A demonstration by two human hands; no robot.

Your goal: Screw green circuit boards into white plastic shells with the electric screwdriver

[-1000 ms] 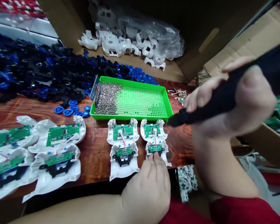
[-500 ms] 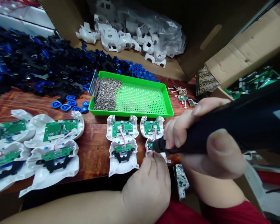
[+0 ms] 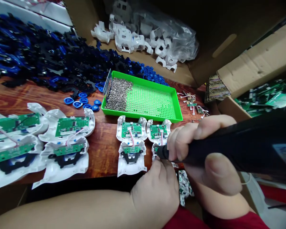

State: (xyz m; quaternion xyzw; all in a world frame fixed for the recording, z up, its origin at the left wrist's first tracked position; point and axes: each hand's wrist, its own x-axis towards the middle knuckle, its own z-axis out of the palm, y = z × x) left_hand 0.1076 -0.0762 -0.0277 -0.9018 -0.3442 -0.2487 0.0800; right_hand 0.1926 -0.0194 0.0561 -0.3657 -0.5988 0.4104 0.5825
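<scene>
My right hand (image 3: 205, 152) is wrapped round a thick black electric screwdriver (image 3: 250, 143). Its nose points left and down onto the lower part of a white plastic shell (image 3: 154, 155), hiding the bit. Against the near side of that shell, my left hand (image 3: 157, 187) has its fingers pressed together, gripping it. Most of the lower shell is covered by my hands. Above it lies the joined upper shell with a green circuit board (image 3: 157, 131) and a thin wire lead. Just left is a similar open shell pair (image 3: 132, 170) with boards, wires and a black bracket.
Behind the shells stands a green tray (image 3: 143, 115) with small screws (image 3: 118, 95) heaped at its left. More opened shells (image 3: 69, 171) lie at left. Blue-and-black parts (image 3: 62, 60) are piled behind. A cardboard box (image 3: 255, 54) of circuit boards stands right; white shells (image 3: 125, 38) lie at the back.
The whole scene has shifted slightly right in view as the camera turned. The screwdriver's nose stays at the same shell, and my left hand keeps its place beside it.
</scene>
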